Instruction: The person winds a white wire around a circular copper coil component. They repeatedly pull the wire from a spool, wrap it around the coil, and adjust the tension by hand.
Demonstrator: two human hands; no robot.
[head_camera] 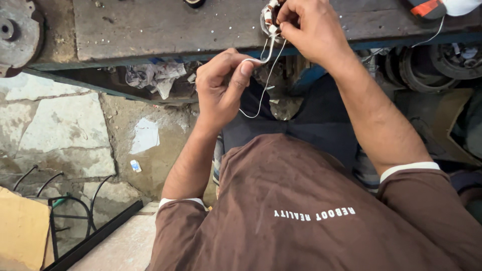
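My left hand point(221, 85) pinches a thin white string point(261, 90) between thumb and fingers, just below the edge of a worn wooden workbench point(150, 25). The string loops down and runs up to a small round motor winding point(270, 16) with copper coils and white insulation. My right hand point(309, 30) grips that winding at the bench's front edge, fingers wrapped over it so most of it is hidden.
A rusty metal disc point(17, 32) lies at the bench's left end. Crumpled cloth point(153, 75) sits on the shelf under the bench. Round metal parts point(432, 65) are stacked at right. Cracked stone floor point(65, 125) and black wire frames point(75, 211) lie to the left.
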